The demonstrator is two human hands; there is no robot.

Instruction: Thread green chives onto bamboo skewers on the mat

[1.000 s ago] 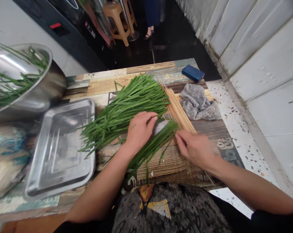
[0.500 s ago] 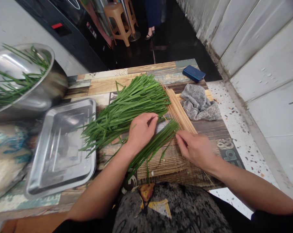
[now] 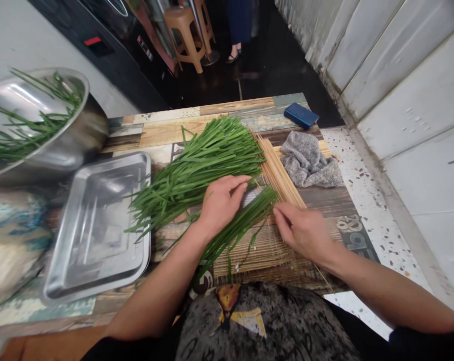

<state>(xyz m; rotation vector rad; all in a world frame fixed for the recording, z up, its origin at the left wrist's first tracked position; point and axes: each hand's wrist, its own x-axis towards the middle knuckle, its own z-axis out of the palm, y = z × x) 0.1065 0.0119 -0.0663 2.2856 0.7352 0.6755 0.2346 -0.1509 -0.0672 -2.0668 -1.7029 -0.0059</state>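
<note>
A large pile of green garlic chives (image 3: 200, 165) lies across the table, cut ends to the right. A smaller bunch of chives (image 3: 245, 215) lies nearer to me. My left hand (image 3: 223, 203) rests between the two, thumb and forefinger pinched at the pile's near edge; whatever is between the fingertips is hidden. My right hand (image 3: 304, 228) is closed by the small bunch's right end. A thin bamboo skewer (image 3: 324, 279) shows below that wrist, its upper part hidden by the hand. Several more bamboo skewers (image 3: 281, 173) lie in a bundle beside the pile.
A shallow metal tray (image 3: 146, 200) stands left of the pile. Behind it is a steel bowl (image 3: 76, 135) holding more chives, with a plastic bag (image 3: 12, 245) in front. A grey cloth (image 3: 305, 158) and a blue box (image 3: 301, 115) lie at the right. A person's legs (image 3: 237, 30) show beyond the table.
The whole view has shifted slightly. My left hand is marginally further right, its fingers still pinched; the right hand stays almost where it was.
</note>
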